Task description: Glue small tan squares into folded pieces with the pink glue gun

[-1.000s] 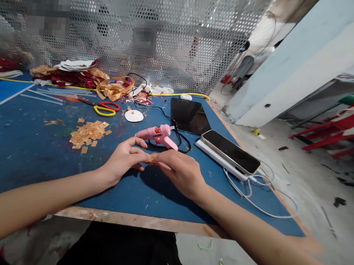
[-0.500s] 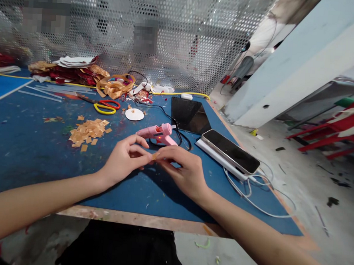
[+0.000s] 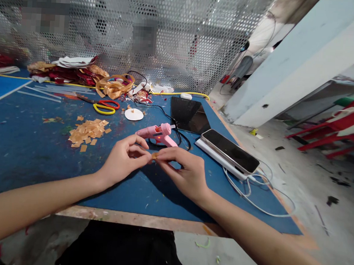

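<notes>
One perforated grey metal screen [image 3: 175, 60] stands behind the blue worktop [image 3: 43, 160], which has a bare wooden front edge. A flat, glossy black rectangular panel [image 3: 190, 114] lies on the worktop at its far right. In front of it, a black-faced smartphone with a pale frame [image 3: 229, 151] rests on a flat white slab [image 3: 217, 157]; a looped white cable [image 3: 236, 195] runs beside them.

Left hand [image 3: 119, 161]: index finger raised off the thumb, thumb tip against the workpiece; remaining fingers partly hidden, so its grip cannot be confirmed. Right hand [image 3: 186, 169]: thumb and index finger closed together at the tips, pinching the workpiece.

A pink plastic glue gun [image 3: 150, 131] lies just beyond the hands, a small red light lit on its body. Scissors with red and yellow handles [image 3: 98, 103] lie farther back, left of a white oval disc [image 3: 134, 114]. A heap of gold fabric-like squares [image 3: 88, 132] sits left of the glue gun. Workpiece: a small gold piece [image 3: 154, 156], located between both hands' fingertips, above the worktop.
</notes>
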Available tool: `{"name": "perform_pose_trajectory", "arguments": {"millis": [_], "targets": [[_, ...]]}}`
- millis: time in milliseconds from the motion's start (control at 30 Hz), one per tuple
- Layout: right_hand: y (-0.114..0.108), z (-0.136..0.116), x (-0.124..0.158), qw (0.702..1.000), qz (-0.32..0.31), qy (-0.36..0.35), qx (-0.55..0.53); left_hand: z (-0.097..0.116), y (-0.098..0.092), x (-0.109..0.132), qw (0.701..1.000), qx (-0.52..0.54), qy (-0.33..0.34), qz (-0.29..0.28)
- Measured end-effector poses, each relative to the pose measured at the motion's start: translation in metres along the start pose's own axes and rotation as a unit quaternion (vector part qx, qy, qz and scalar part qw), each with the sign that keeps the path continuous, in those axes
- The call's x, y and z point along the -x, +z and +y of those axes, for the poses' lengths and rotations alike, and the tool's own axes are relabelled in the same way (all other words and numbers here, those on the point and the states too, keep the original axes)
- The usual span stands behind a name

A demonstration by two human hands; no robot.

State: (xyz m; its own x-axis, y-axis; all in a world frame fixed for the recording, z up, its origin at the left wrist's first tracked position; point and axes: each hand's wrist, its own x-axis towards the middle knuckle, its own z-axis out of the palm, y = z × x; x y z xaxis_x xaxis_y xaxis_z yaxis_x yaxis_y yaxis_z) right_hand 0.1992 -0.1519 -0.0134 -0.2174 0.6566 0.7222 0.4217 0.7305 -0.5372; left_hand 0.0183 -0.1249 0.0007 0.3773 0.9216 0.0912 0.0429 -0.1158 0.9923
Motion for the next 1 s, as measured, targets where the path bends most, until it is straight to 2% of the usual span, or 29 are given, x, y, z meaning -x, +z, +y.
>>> {"name": "perform_pose_trajectory", "arguments": {"millis": [133, 233, 367, 600, 1000], "targets": [[0.0025, 0.0005, 0.0003, 0.997, 0.027, 0.05, -0.05, -0.0016, -0.0008, 0.0012, 0.999, -0.026, 0.042, 0.024], [0.005, 0.0, 0.0002, 0.988, 0.045, 0.109, -0.096, -0.0027, -0.0009, 0.0039, 0.997, -0.033, 0.074, 0.014], [0.0068, -0.0009, 0.0005, 0.978, 0.05, 0.15, -0.136, -0.0058, 0.0006, 0.0071, 0.99, -0.059, 0.127, 0.014], [0.0069, -0.0022, 0.0003, 0.977, 0.044, 0.158, -0.139, -0.0092, -0.0002, 0.0086, 0.981, -0.093, 0.168, 0.032], [0.0075, -0.0028, 0.0009, 0.977, 0.036, 0.152, -0.147, -0.0085, -0.0006, 0.0084, 0.978, -0.112, 0.172, 0.049]]}}
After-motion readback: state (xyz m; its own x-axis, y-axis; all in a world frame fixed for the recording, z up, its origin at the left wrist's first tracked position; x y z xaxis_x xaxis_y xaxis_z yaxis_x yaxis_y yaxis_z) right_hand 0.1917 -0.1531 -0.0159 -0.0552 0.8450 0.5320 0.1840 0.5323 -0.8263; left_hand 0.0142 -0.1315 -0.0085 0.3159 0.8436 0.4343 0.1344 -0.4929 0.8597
